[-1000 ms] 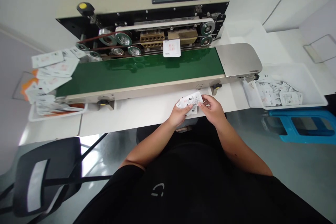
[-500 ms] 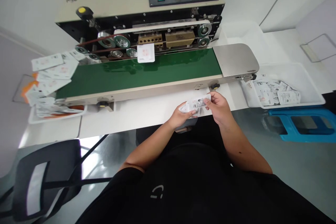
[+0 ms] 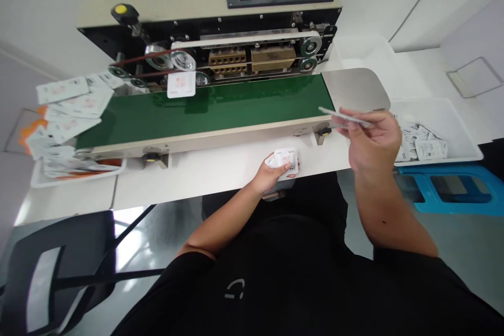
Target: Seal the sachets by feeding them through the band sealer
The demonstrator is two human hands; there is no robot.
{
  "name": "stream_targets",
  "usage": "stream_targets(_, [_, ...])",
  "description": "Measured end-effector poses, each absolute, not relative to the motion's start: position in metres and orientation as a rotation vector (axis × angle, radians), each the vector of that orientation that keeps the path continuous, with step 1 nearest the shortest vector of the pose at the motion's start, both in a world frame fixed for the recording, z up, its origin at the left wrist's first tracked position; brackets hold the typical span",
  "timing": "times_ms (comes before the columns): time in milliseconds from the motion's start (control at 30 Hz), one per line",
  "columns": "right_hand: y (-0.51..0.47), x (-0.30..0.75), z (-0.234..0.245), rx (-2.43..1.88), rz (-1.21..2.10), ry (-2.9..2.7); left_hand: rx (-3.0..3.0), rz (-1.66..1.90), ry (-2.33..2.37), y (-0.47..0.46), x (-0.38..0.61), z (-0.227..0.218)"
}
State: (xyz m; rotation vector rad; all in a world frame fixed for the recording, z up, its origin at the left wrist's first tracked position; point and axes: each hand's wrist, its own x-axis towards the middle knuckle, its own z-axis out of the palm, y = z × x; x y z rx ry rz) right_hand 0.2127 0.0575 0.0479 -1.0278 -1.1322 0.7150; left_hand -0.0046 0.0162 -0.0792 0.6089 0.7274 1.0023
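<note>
My left hand (image 3: pixel 271 174) is closed round a small stack of white printed pouches (image 3: pixel 284 161) at the near edge of the white table. My right hand (image 3: pixel 372 139) is raised by the right end of the green conveyor belt (image 3: pixel 220 107) and pinches a single flat pouch (image 3: pixel 342 115), seen edge-on. Another white pouch (image 3: pixel 181 84) stands upright on the belt under the sealer's rollers, toward the left. The band sealer (image 3: pixel 212 26) sits behind the belt.
Sealed pouches (image 3: pixel 69 110) pile up in a tray at the belt's left end. A white bin (image 3: pixel 437 131) holding loose pouches stands at the right, above a blue stool (image 3: pixel 452 194). A black chair (image 3: pixel 55 273) is at the lower left.
My right hand took one pouch off the stack and lifted it up and right toward the belt's end. The pouch on the belt travelled left along the sealer.
</note>
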Motion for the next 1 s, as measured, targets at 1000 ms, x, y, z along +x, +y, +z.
stream_targets(1000, [0.216,0.210,0.075,-1.675,-0.150,-2.188,0.607,0.977,0.725,0.016,-0.007,-0.073])
